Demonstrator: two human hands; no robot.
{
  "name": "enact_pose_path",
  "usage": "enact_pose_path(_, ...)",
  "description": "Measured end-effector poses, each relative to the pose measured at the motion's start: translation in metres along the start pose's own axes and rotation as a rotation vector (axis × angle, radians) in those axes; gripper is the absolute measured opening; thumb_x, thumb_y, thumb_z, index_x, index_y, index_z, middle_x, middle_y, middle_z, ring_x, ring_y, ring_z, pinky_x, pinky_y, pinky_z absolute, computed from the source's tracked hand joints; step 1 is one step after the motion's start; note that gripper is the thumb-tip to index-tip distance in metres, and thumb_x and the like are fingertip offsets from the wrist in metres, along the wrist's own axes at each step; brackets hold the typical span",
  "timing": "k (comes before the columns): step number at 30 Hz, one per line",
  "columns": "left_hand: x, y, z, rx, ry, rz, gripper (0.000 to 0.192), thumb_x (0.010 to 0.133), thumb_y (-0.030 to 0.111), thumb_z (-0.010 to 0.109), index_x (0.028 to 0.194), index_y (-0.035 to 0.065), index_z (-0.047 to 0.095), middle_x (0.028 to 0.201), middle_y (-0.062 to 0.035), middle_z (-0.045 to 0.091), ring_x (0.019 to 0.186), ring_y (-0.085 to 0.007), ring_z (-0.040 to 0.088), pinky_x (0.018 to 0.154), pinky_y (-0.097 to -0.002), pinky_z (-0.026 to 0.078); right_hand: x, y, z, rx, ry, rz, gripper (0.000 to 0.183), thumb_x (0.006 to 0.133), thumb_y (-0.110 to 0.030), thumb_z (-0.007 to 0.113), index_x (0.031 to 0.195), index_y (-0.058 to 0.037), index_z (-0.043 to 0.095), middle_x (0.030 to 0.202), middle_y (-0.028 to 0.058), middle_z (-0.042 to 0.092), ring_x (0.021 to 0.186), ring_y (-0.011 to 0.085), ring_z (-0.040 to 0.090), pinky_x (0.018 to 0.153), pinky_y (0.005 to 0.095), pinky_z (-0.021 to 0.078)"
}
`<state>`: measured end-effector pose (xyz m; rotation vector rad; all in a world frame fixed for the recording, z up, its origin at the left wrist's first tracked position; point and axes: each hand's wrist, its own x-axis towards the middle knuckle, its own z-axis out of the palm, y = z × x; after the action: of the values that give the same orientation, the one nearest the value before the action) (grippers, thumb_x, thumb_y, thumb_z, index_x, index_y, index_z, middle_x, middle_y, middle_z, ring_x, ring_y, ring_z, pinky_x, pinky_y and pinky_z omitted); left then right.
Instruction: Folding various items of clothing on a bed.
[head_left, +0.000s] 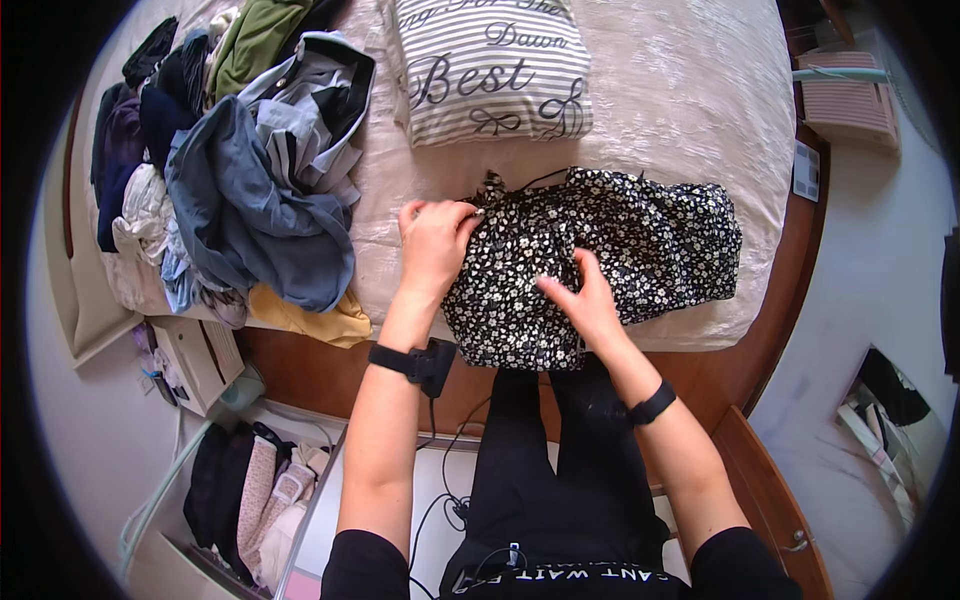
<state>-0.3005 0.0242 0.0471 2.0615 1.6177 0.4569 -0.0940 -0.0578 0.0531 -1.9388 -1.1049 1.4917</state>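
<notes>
A black garment with small white flowers (652, 247) lies partly folded at the bed's near edge. My left hand (439, 236) pinches its upper left corner between thumb and fingers. Over the folded part, my right hand (581, 296) rests with thumb and fingers apart, touching the fabric; whether it grips a fold I cannot tell. Thin black straps show along the garment's top. Beyond it lies a folded striped top (495, 82) with printed lettering and bows.
A heap of loose clothes (255, 195) covers the bed's left side, with a yellow cloth (311, 315) hanging at the edge. Below left, an open drawer or box holds more clothes (259, 495). Black cables (446, 495) run down near my legs. A wooden door (772, 502) stands at lower right.
</notes>
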Motion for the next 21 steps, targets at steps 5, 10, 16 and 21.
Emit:
enact_pose_path(5,0.021,0.008,-0.012,-0.924,-0.538,-0.487,0.021,0.088,0.022,0.055,0.088,0.0014,0.06,0.074,0.0059,0.056,0.068,-0.0011,0.047,0.061,-0.0178,0.039,-0.008,0.013,-0.003,0.148,-0.029,-0.041,0.038,0.073,-0.017,0.069,0.102,0.0023,0.054,0.089,0.0102,0.062,0.08,0.0183,0.059,0.075,0.0289,0.0462)
enact_pose_path(10,0.042,0.015,0.007,0.059,-0.422,-0.178,0.023,0.079,0.011,0.052,0.101,0.0058,0.058,0.087,-0.0204,0.06,0.088,-0.0381,0.056,0.075,-0.0427,0.045,0.015,0.005,0.003,0.179,-0.006,-0.073,0.02,0.078,-0.011,0.065,0.093,0.0005,0.057,0.079,0.0002,0.06,0.069,0.0064,0.052,0.064,0.0214,0.0435)
enact_pose_path(16,0.016,0.013,0.012,-0.089,0.01,-0.035,0.024,0.085,0.02,0.053,0.106,0.0092,0.056,0.093,-0.0139,0.062,0.085,-0.0323,0.058,0.074,-0.0397,0.045,0.021,-0.008,-0.008,0.093,-0.047,-0.105,0.024,0.077,-0.016,0.063,0.095,-0.0009,0.057,0.079,0.014,0.063,0.068,0.0246,0.061,0.065,0.032,0.0467)
enact_pose_path(21,-0.002,0.049,0.016,0.353,-0.066,0.118,0.042,0.086,0.035,0.05,0.123,0.0161,0.049,0.131,-0.0034,0.045,0.124,-0.0229,0.035,0.102,-0.0392,0.02,0.028,-0.001,-0.007,-0.007,0.129,-0.108,0.026,0.079,-0.017,0.063,0.097,0.0009,0.057,0.078,0.0115,0.063,0.067,0.0178,0.06,0.063,0.0284,0.0467)
